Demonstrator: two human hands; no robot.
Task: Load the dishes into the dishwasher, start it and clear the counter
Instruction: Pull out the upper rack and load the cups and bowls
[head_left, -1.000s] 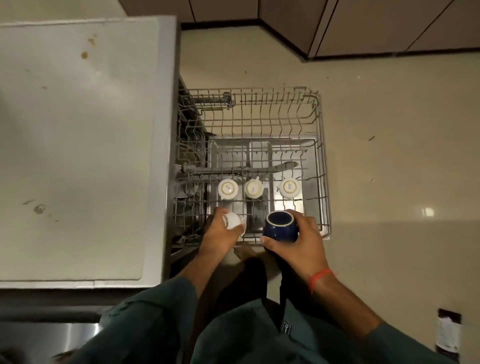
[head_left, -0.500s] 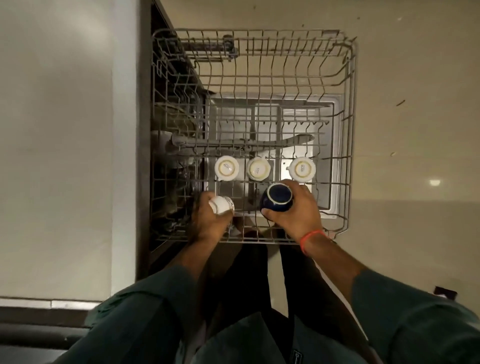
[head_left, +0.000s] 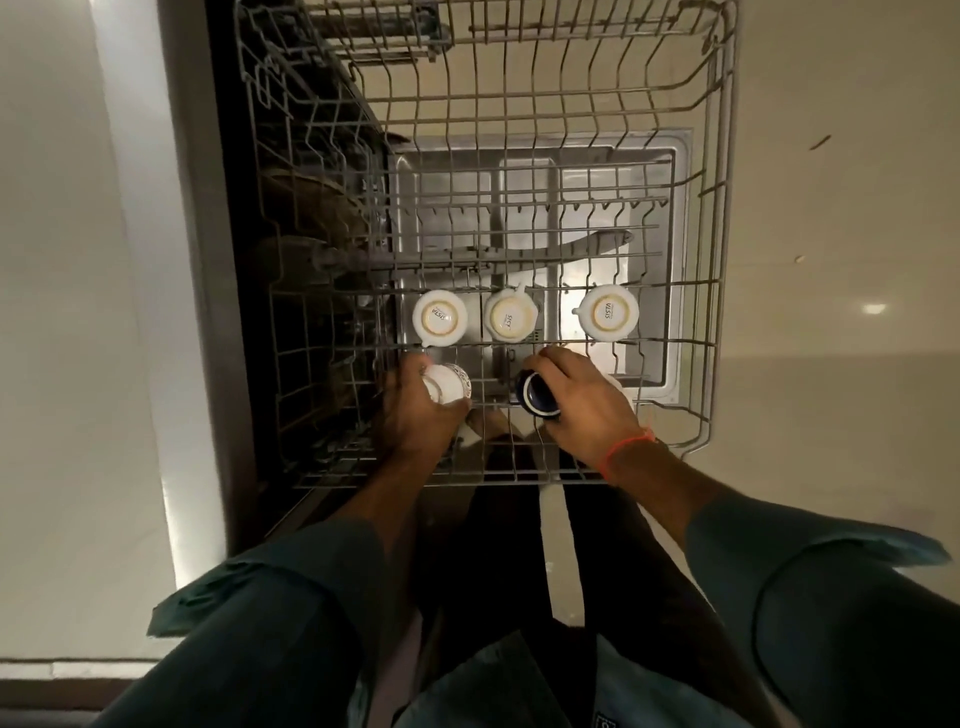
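The dishwasher's upper wire rack (head_left: 719, 218) is pulled out over the open door. Three white cups (head_left: 511, 316) stand upside down in a row across the rack. Just in front of that row, my left hand (head_left: 415, 421) grips a white patterned cup (head_left: 447, 383) tipped onto its side, low in the rack. To its right, my right hand (head_left: 584, 410) holds a dark blue cup (head_left: 537, 397), also tipped sideways with its mouth turned left, down among the rack's wires.
The pale counter top (head_left: 57, 312) runs along the left, with the dishwasher's dark interior (head_left: 322, 218) beside it. The steel inner door (head_left: 670, 291) lies under the rack. Tiled floor (head_left: 841, 260) spreads to the right. My legs stand close to the rack's front edge.
Both hands have lowered their cups into the front of the rack and tipped them over sideways. My head has moved closer, so the rack fills more of the view.
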